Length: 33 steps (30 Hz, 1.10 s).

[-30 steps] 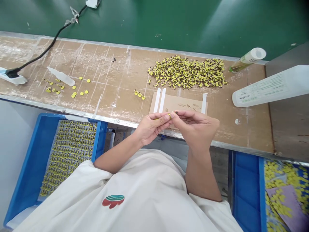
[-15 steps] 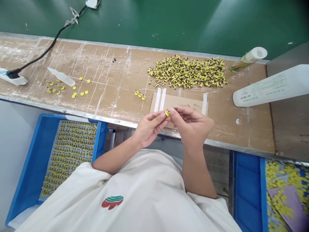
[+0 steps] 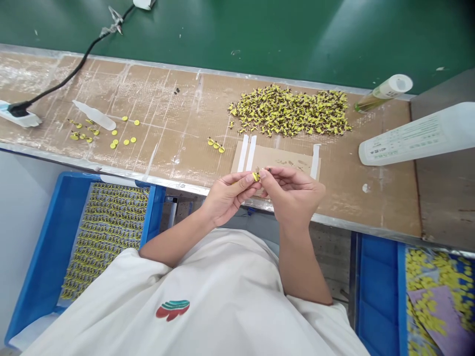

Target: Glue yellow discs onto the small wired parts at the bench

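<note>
My left hand (image 3: 225, 198) and my right hand (image 3: 293, 194) meet over the near edge of the bench, fingertips pressed together. Between them they pinch a small yellow part (image 3: 256, 176) with a dark tip. Just beyond the fingers lies a piece of cardboard (image 3: 276, 159) with white strips on it. Behind that sits a big pile of yellow and black parts (image 3: 289, 111).
A few loose yellow parts (image 3: 215, 145) lie left of the cardboard, with yellow discs (image 3: 124, 142) and a small squeeze bottle (image 3: 94, 116) further left. White bottles (image 3: 415, 133) lie at the right. Blue trays (image 3: 48, 257) of yellow parts sit below the bench on both sides.
Both hands have drifted slightly left and up over the bench edge. The yellow part, mostly hidden a second ago, now shows between the fingertips.
</note>
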{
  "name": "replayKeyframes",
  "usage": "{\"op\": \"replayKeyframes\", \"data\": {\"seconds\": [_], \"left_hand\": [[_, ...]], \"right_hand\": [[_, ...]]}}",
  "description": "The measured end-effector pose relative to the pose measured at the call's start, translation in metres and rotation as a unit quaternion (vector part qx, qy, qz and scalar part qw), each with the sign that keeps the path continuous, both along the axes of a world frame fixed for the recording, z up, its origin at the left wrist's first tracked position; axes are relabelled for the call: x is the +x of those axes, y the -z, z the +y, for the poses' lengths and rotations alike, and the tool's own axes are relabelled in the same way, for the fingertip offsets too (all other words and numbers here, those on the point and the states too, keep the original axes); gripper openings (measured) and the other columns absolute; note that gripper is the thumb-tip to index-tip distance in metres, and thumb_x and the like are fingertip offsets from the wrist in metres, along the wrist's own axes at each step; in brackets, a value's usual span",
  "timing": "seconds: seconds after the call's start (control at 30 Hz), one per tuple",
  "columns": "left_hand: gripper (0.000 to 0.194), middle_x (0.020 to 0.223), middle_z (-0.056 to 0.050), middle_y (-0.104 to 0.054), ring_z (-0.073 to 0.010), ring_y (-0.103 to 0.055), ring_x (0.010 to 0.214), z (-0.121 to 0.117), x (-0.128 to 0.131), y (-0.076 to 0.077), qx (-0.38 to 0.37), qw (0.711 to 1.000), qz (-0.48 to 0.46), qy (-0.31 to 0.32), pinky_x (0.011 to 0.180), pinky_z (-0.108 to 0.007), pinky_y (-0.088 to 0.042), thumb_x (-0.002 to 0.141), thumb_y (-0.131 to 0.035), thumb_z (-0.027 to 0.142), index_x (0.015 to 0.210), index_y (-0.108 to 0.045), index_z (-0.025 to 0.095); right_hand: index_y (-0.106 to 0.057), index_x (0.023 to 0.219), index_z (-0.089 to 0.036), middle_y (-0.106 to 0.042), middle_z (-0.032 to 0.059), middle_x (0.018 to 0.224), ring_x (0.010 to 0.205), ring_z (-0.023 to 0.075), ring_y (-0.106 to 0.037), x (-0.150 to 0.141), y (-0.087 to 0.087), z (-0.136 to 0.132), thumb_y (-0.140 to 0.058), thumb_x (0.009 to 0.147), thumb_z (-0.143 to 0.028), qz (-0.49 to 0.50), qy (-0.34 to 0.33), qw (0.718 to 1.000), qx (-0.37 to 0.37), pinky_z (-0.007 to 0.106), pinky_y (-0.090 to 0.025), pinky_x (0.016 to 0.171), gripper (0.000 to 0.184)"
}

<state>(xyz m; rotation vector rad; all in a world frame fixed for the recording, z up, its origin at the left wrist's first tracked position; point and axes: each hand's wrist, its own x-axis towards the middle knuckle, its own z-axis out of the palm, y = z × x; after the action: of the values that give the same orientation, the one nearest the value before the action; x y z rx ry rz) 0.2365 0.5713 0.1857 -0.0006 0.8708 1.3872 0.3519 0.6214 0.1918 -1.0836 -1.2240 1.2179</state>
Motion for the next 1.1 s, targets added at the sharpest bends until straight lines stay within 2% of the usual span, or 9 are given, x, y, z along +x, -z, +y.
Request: {"op": "replayKeyframes", "data": {"seconds": [0.13,0.2,0.27,0.33,0.43,0.57,0.7,0.9,1.1], "left_hand": [[0.01,0.091,-0.006,-0.077,-0.0096,-0.074,0.08,-0.003,-0.006,0.0,-0.002,1.0,-0.007,-0.015,0.076,-0.013,-0.057,0.087,-0.069,0.017,0.092,-0.077,0.011],[0.02,0.089,-0.008,-0.077,-0.0112,-0.074,0.079,-0.006,-0.013,0.001,-0.02,0.999,-0.021,-0.028,0.074,-0.016,-0.059,0.093,-0.061,0.024,0.09,-0.076,0.01],[0.03,0.085,-0.009,-0.076,-0.0122,-0.073,0.076,-0.009,-0.022,0.005,-0.037,0.997,-0.038,-0.049,0.071,-0.018,-0.059,0.096,-0.053,0.027,0.088,-0.075,0.009],[0.035,0.084,-0.011,-0.076,-0.0131,-0.073,0.075,-0.012,-0.034,0.009,-0.047,0.995,-0.048,-0.075,0.071,-0.02,-0.059,0.096,-0.048,0.028,0.087,-0.075,0.008],[0.038,0.087,-0.013,-0.076,-0.0154,-0.073,0.08,-0.019,-0.053,0.016,-0.049,0.989,-0.051,-0.129,0.076,-0.024,-0.06,0.094,-0.046,0.033,0.091,-0.074,0.007],[0.04,0.092,-0.015,-0.076,-0.0183,-0.073,0.089,-0.024,-0.072,0.022,-0.03,0.982,-0.046,-0.179,0.085,-0.029,-0.059,0.091,-0.046,0.035,0.096,-0.073,0.006],[0.039,0.094,-0.014,-0.076,-0.0192,-0.073,0.091,-0.023,-0.081,0.023,-0.004,0.982,-0.039,-0.182,0.089,-0.03,-0.058,0.091,-0.046,0.034,0.094,-0.073,0.006],[0.033,0.092,-0.013,-0.076,-0.0176,-0.073,0.089,-0.02,-0.081,0.022,-0.013,0.984,-0.038,-0.172,0.091,-0.03,-0.057,0.089,-0.047,0.03,0.089,-0.073,0.008],[0.03,0.09,-0.013,-0.077,-0.0178,-0.073,0.087,-0.018,-0.08,0.022,-0.024,0.984,-0.036,-0.174,0.094,-0.033,-0.057,0.086,-0.048,0.028,0.087,-0.072,0.01]], "right_hand": [[-0.074,0.079,-0.018,-0.073,0.0013,0.072,0.045,0.0101,-0.058,-0.006,0.003,0.004,-0.084,0.07,-0.038,0.032,0.017,0.999,0.005,0.023,-0.051,0.039,0.024],[-0.074,0.081,-0.019,-0.075,0.002,0.077,0.046,0.01,-0.057,-0.01,0.008,0.01,-0.083,0.071,-0.04,0.034,0.03,0.999,0.012,0.023,-0.049,0.039,0.025],[-0.074,0.083,-0.019,-0.075,0.0029,0.079,0.051,0.0109,-0.06,-0.017,0.015,0.017,-0.082,0.072,-0.04,0.002,0.025,0.999,0.025,0.023,-0.049,0.044,0.025],[-0.075,0.085,-0.019,-0.075,0.0029,0.079,0.056,0.0114,-0.061,-0.028,0.025,0.026,-0.079,0.075,-0.039,-0.07,-0.015,0.996,0.054,0.024,-0.051,0.052,0.022],[-0.077,0.086,-0.021,-0.076,0.0019,0.081,0.059,0.0118,-0.061,-0.047,0.042,0.039,-0.073,0.08,-0.035,-0.217,-0.089,0.965,0.121,0.027,-0.052,0.064,0.016],[-0.077,0.09,-0.021,-0.076,0.0035,0.087,0.072,0.0161,-0.066,-0.07,0.062,0.049,-0.064,0.087,-0.031,-0.35,-0.112,0.91,0.19,0.029,-0.05,0.072,0.017],[-0.076,0.095,-0.021,-0.076,0.0051,0.093,0.085,0.0193,-0.069,-0.079,0.074,0.05,-0.059,0.092,-0.032,-0.402,-0.113,0.882,0.218,0.029,-0.047,0.074,0.02],[-0.073,0.099,-0.022,-0.076,0.0053,0.093,0.081,0.0195,-0.069,-0.076,0.078,0.049,-0.057,0.092,-0.035,-0.423,-0.1,0.879,0.194,0.03,-0.046,0.073,0.023],[-0.072,0.096,-0.022,-0.075,0.0044,0.085,0.078,0.0187,-0.068,-0.076,0.081,0.048,-0.058,0.092,-0.037,-0.437,-0.087,0.874,0.194,0.028,-0.044,0.07,0.021]]}}
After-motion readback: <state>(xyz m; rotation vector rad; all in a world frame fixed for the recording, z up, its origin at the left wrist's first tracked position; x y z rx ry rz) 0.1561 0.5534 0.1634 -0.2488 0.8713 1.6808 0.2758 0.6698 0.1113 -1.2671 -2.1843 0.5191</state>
